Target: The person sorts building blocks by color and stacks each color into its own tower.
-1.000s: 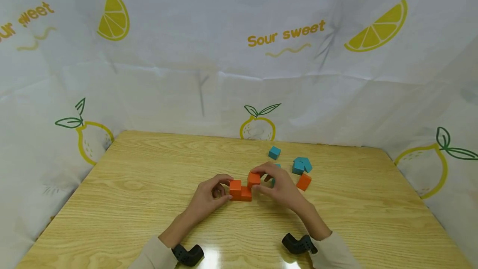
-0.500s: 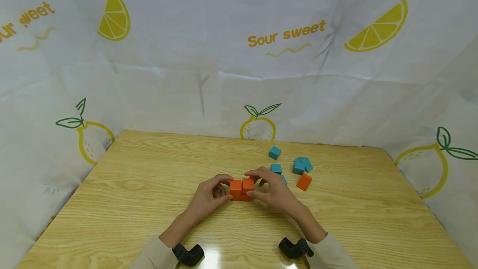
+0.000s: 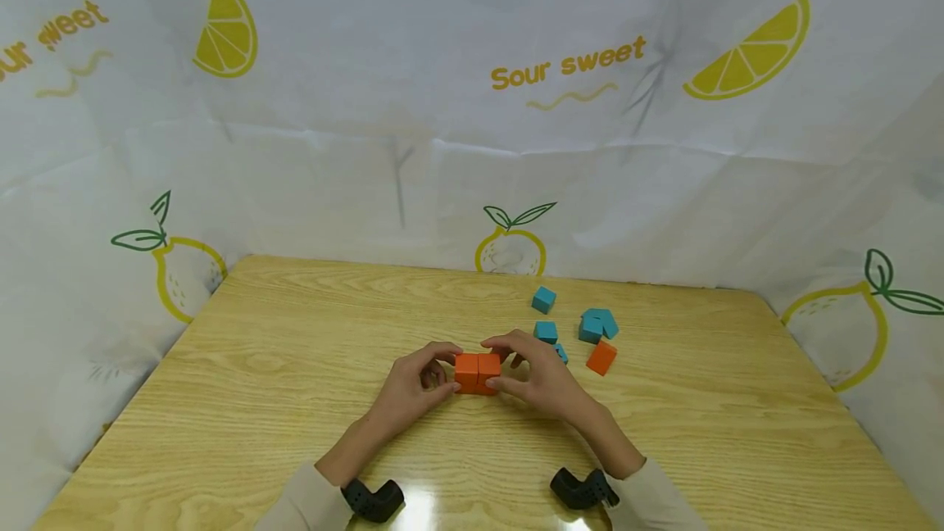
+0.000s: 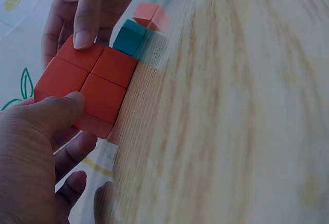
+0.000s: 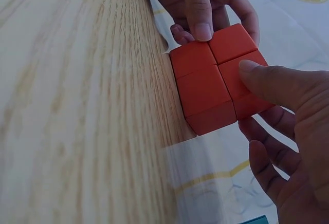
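Observation:
A cluster of orange cubes [image 3: 477, 373] stands on the wooden table [image 3: 258, 367], pressed together into a compact two-by-two block [image 4: 90, 80]. My left hand [image 3: 431, 374] pinches its left side with thumb and fingers. From the right, my right hand [image 3: 516, 371] grips it, with one finger over the top and the thumb [image 5: 277, 85] against the near face. In the right wrist view the block [image 5: 218, 75] shows tight seams, and a left-hand finger [image 5: 198, 8] presses its far edge.
Loose cubes lie right of the hands: a teal cube [image 3: 543, 299] at the back, another teal cube [image 3: 546, 332] close behind my right hand, a teal pair [image 3: 597, 324] and a single orange cube [image 3: 601, 357]. Lemon-print cloth walls [image 3: 472, 105] surround the table.
My right hand brought the raised orange cube down and left onto the cluster, closing the gap; the cubes now form one flush block. The left hand stayed on its side.

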A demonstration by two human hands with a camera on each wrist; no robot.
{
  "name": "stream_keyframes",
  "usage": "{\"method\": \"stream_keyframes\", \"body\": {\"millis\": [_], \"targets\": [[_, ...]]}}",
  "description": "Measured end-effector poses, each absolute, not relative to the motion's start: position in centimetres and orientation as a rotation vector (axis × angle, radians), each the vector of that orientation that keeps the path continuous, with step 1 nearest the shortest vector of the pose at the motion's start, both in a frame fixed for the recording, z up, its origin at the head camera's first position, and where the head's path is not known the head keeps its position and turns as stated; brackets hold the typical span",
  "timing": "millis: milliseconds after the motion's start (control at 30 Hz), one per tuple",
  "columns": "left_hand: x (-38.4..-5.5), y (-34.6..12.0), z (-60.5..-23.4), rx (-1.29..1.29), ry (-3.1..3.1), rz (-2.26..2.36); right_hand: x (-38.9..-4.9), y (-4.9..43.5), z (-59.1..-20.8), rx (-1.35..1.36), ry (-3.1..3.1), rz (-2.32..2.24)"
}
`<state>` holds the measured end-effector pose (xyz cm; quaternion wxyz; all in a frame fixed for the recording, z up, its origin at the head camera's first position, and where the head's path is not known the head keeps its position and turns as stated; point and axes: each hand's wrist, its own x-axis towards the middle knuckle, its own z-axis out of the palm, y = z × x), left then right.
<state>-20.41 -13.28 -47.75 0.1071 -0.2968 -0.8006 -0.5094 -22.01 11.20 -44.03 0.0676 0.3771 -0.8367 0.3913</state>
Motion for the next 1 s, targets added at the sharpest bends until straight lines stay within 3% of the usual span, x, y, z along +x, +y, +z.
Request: {"method": "stream_keyframes", "body": {"millis": [600,1000], "targets": [[-20.3,-13.6,-47.8,-0.864,-2.361,-1.515,-22.4,11.1,-44.3,1.187,-2.476,1.163],[-20.0,-13.0,-47.1,-0.868,-2.351,-1.516,-23.0,15.7,-44.7,0.962,-2.306,1.202]]}}
